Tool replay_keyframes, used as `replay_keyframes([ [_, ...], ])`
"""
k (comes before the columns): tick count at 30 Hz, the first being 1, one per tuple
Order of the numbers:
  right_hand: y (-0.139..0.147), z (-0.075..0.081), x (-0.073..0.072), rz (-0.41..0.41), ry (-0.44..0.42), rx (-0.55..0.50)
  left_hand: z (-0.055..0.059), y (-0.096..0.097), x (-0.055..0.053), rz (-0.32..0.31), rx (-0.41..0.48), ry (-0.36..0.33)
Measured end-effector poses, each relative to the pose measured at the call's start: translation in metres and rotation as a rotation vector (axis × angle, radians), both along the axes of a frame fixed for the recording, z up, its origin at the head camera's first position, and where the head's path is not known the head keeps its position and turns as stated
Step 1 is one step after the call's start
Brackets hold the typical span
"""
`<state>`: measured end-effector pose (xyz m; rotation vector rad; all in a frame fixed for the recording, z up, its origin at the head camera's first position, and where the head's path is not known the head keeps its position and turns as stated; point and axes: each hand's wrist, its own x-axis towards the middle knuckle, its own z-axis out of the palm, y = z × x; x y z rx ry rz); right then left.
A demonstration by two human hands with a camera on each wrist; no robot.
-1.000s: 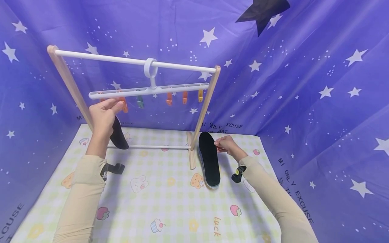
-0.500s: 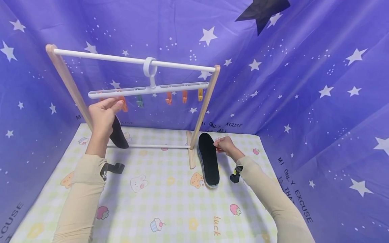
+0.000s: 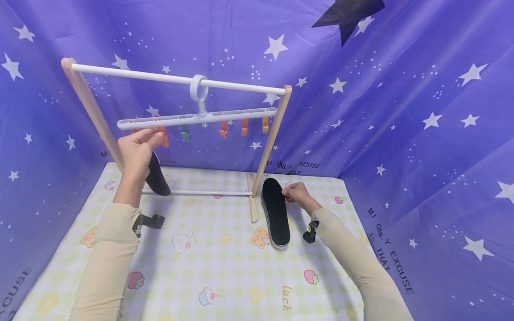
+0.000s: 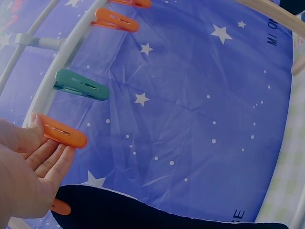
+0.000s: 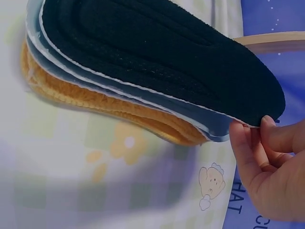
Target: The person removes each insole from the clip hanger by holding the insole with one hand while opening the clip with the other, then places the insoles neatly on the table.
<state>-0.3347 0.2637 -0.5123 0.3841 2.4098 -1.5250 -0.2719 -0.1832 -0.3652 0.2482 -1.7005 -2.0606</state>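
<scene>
In the head view my left hand (image 3: 134, 154) is at the left part of a white clip hanger (image 3: 172, 120). Its thumb and fingers pinch an orange clip (image 4: 66, 132). Below that hand hangs a black insole (image 3: 158, 178), partly hidden by it, with another orange clip (image 4: 61, 206) at its upper end. On the right, my right hand (image 3: 299, 195) pinches the edge of a black insole (image 5: 157, 52) near its end between thumb and fingertips. Under this insole lie a blue-grey insole (image 5: 212, 129) and a fuzzy yellow-orange one (image 5: 71, 90), stacked on the tablecloth.
The hanger's ring hangs on the white top bar (image 3: 132, 75) of a wooden-sided rack (image 3: 270, 147). Along the hanger are a green clip (image 3: 184, 133), more orange clips (image 3: 244, 127) and a yellow one (image 3: 265, 125). A purple starry curtain (image 3: 361, 111) surrounds the checked tablecloth (image 3: 225, 272).
The far end of the right-hand black insole has dipped slightly, and my right hand has shifted slightly down with it. My left hand stays at the orange clip.
</scene>
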Motion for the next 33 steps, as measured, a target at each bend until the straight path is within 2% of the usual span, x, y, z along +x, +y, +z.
replay_keyframes([
  [5, 0.000, -0.003, 0.000, -0.001, 0.017, 0.044, 0.000, 0.000, 0.000, -0.007, 0.016, -0.017],
  [16, -0.001, -0.008, 0.001, 0.023, 0.033, 0.081, 0.000, 0.001, 0.001, 0.011, -0.041, 0.010],
  [25, -0.002, -0.011, 0.002, 0.017, 0.029, 0.099, 0.000, 0.001, 0.001, 0.005, -0.036, 0.023],
  [33, -0.002, -0.016, 0.001, 0.012, 0.035, 0.106, -0.001, 0.000, -0.001, 0.005, -0.004, -0.005],
])
